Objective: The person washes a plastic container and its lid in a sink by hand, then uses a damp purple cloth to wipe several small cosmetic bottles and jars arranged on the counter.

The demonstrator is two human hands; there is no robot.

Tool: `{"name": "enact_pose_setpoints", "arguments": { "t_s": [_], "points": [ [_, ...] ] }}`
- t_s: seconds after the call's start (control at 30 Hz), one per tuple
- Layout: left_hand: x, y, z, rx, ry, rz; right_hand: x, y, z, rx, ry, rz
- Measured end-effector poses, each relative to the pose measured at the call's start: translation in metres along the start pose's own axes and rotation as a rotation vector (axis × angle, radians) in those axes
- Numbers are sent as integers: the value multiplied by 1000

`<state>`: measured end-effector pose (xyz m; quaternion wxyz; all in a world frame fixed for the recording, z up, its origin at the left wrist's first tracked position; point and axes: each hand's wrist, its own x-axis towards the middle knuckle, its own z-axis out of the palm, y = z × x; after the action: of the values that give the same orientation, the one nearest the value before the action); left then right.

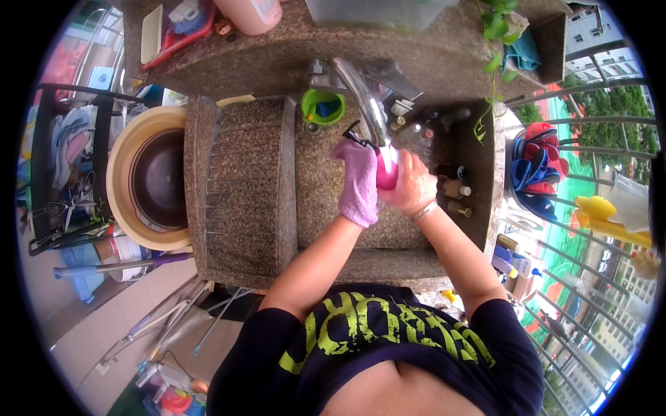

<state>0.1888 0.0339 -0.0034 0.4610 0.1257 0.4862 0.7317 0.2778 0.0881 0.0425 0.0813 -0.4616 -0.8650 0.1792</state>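
Note:
Below the curved chrome faucet (368,106), my right hand (413,187) grips a smooth bright pink container (386,169), its fingers wrapped round the right side. My left hand is covered by a lilac terry cloth or mitt (359,182), which presses against the container's left side; the fingers inside are hidden. A black plastic piece (357,136), perhaps a pump top, sticks out above the cloth. Both hands are over the basin of a speckled stone sink (322,208). Water on the container is hard to make out in the glare.
A green cup (323,106) stands by the faucet. Several small bottles (457,190) lie along the basin's right wall. Left of the basin is a ribbed stone washboard (242,182), then a large beige tub (148,229). A pink bottle (250,13) stands on the ledge above.

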Motion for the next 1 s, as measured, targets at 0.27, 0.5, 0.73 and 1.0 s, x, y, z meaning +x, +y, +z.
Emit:
{"name": "enact_pose_setpoints", "arguments": {
  "t_s": [0.27,0.5,0.73,1.0],
  "points": [
    [35,40,-18,1001,-457,434,-1,-3,-20,221,-305,89],
    [40,51,-10,408,-704,164,-2,27,-9,1381,-840,399],
    [49,28,-7,40,-483,-297,-6,29,-1,1686,-843,512],
    [54,8,-1,595,-40,-267,-18,13,3,246,-172,126]
  ]
}}
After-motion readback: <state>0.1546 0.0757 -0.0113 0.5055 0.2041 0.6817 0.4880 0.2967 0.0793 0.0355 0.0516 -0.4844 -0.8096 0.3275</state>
